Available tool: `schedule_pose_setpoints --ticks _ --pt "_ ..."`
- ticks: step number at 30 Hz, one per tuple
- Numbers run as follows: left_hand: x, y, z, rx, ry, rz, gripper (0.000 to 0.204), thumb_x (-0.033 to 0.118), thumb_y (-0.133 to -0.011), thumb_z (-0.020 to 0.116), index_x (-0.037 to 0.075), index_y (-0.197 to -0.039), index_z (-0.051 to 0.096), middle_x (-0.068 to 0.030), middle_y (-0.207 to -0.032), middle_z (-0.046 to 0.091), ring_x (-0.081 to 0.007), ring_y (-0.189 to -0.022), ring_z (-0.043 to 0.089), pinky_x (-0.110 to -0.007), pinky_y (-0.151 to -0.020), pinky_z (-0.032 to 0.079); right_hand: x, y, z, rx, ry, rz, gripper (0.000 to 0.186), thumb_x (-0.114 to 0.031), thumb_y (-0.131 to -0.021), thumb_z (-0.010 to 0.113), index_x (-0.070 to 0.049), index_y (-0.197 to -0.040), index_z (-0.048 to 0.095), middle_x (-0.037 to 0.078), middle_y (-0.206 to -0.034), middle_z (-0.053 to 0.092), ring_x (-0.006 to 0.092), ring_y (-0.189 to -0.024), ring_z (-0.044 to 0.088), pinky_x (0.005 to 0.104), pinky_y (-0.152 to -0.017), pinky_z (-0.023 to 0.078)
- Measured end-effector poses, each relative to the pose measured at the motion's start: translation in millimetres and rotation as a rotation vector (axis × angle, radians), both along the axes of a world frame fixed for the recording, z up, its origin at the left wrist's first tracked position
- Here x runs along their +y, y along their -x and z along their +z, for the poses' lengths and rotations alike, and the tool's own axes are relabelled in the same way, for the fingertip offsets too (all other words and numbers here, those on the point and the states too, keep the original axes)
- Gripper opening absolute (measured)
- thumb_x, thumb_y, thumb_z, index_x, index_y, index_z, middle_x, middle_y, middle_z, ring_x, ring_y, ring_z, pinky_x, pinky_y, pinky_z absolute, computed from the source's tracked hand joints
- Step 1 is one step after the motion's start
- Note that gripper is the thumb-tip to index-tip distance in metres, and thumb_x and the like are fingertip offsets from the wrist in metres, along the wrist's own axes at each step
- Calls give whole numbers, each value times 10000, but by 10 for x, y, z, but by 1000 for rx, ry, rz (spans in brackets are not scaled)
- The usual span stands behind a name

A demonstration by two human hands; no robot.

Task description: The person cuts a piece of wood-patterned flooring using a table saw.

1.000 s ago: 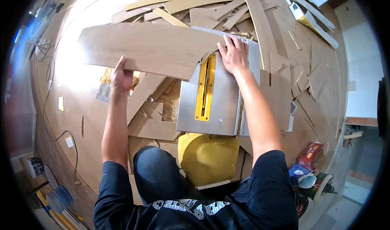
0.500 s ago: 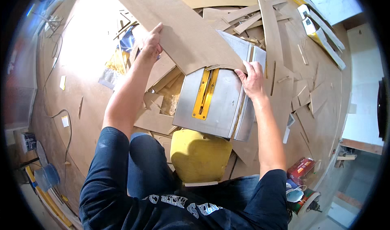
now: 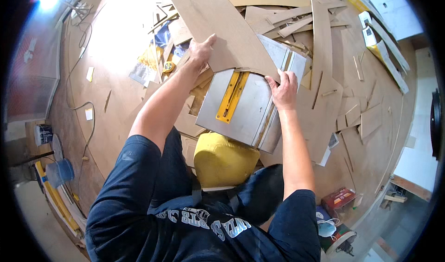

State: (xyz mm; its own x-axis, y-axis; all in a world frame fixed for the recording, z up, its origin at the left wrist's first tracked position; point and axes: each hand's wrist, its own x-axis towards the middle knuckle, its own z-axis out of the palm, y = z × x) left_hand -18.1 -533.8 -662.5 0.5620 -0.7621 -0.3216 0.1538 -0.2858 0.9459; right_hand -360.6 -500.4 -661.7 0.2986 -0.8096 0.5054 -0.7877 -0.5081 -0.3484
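- We see the left hand (image 3: 200, 52) gripping the left edge of the board (image 3: 227, 35); its fingers under the wood are mostly hidden from us.
- The right hand (image 3: 284, 90) is closed on the narrow near right tip of the same board, and we cannot see all its fingertips.
- The board is over the far part of the metal table (image 3: 248, 109). Its far end is cut off by the upper border. It looks flat and light brown, with a hollow curve in its near edge, where thin ragged strips show.
- The board covers the far end of the yellow slot plate (image 3: 232, 97); inside the dark slot we cannot make out details.
- Nearer to us stands a yellow panel (image 3: 226, 160).
- At the far side, wooden offcuts (image 3: 287, 16) lie in a heap, partly behind the board.
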Motion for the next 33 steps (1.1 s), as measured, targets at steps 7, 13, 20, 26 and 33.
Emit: schedule_pose_setpoints --ticks 7,13,20,26,33 --pt "-68 21 42 96 18 -44 644 254 -897 874 -98 -1327 547 -208 -1164 719 -280 -983 735 -406 -841 637 32 28 -7 37 -20 -4 601 -522 -898 784 -27 -1225 685 120 -1114 604 345 -1064 591 471 -958 497" --pt "-176 40 -17 1 35 -1 643 247 -888 875 -98 -1321 548 -212 -1168 723 -286 -1030 733 -398 -869 617 27 81 -50 125 -108 -26 635 -527 -963 713 -65 -1393 649 101 -1173 580 330 -1121 559 476 -998 462" --pt "-219 -78 -11 -7 59 -71 608 216 -878 888 -98 -1297 579 -224 -1147 733 -274 -984 741 -385 -849 624 205 8 -44 231 -166 -65 643 -555 -1013 633 -92 -1458 614 83 -1245 530 333 -1162 504 508 -1033 413" --pt "-182 -133 100 46 63 -82 616 207 -904 875 -102 -1317 538 -225 -1149 713 -277 -953 745 -395 -782 651 285 -105 71 206 -169 -39 627 -566 -992 653 -93 -1404 663 64 -1220 548 310 -1125 524 488 -1027 416" --pt "-19 -189 -23 4 97 -19 649 202 -927 848 -88 -1392 500 -236 -1220 693 -294 -1053 731 -387 -849 643 164 -74 51 155 -165 31 596 -465 -973 706 -43 -1392 666 71 -1197 593 309 -1087 555 463 -1019 432"
